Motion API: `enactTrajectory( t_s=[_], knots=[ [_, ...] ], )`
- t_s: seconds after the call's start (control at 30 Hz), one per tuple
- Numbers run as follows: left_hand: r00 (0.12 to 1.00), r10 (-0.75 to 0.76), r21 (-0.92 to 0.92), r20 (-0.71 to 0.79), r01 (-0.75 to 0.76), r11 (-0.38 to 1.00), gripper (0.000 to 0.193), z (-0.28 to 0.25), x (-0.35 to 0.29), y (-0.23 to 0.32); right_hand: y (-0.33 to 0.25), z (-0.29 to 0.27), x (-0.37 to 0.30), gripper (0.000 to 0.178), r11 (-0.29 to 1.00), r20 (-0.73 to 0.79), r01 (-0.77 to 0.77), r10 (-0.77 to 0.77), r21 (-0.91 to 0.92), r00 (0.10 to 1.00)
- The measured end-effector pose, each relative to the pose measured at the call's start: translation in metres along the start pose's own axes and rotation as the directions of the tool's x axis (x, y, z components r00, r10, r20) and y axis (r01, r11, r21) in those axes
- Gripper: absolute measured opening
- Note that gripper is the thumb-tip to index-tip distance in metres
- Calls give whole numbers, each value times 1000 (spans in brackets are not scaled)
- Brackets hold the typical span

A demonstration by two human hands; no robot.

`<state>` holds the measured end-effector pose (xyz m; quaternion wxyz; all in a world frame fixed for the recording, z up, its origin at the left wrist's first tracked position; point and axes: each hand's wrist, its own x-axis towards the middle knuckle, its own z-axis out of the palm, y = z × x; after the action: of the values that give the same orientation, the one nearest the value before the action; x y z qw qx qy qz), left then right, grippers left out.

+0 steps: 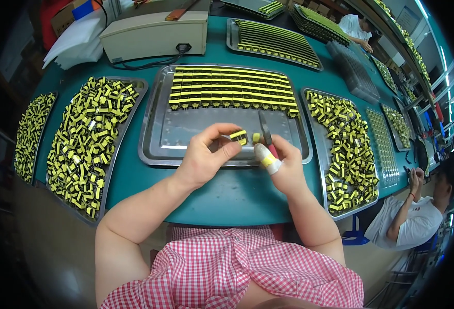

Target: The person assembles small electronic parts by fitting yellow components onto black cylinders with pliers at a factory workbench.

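Note:
Between the thumb and fingers of my left hand (pixel 206 154) is a small transformer (pixel 239 137), black with yellow tape, held over the front of a metal tray (pixel 186 134). My right hand (pixel 283 162) is closed around red-handled pliers (pixel 265 129), their grey metal end pointing away from me. White and yellow wrapping covers the right thumb. A small yellow piece (pixel 256 137) shows by the right fingertips; whether it is a part or a finger wrapping I cannot tell. Straight rows of transformers (pixel 232 87) fill the tray's far half.
Loose transformers are heaped in a left tray (pixel 142 90), another at far left, and a right tray (pixel 335 219). Behind stand a beige machine (pixel 155 36) with a black cord and another filled tray (pixel 232 36). Clear plastic trays (pixel 353 69) lie right. Two people sit nearby.

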<state>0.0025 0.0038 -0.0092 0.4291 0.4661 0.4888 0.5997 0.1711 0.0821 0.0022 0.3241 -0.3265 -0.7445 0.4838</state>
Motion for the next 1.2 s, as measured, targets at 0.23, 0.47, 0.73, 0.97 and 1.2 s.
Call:
enactTrajectory(
  t_s=[0.23, 0.47, 0.73, 0.97, 1.2],
  knots=[
    [973, 142, 39, -184, -137, 990, 28, 1, 0, 3, -13, 3, -1, 28, 859, -112, 254, -334, -444, 936],
    [958, 195, 116, -210, -174, 978, 29, 0, 1, 5, -9, 1, 0, 27, 802, -65, 283, -369, -526, 927],
    [937, 231, 202, -263, -180, 963, 29, -1, 1, 1, -10, 1, -1, 28, 776, -58, 292, -387, -559, 920],
    [932, 244, 239, -269, -180, 954, 28, -1, 0, 2, -9, 0, -1, 29, 756, -48, 310, -410, -577, 911],
    [926, 270, 301, -264, -187, 935, 29, -1, -1, 5, -10, 0, -2, 28, 748, -41, 298, -398, -592, 917]
  ],
)
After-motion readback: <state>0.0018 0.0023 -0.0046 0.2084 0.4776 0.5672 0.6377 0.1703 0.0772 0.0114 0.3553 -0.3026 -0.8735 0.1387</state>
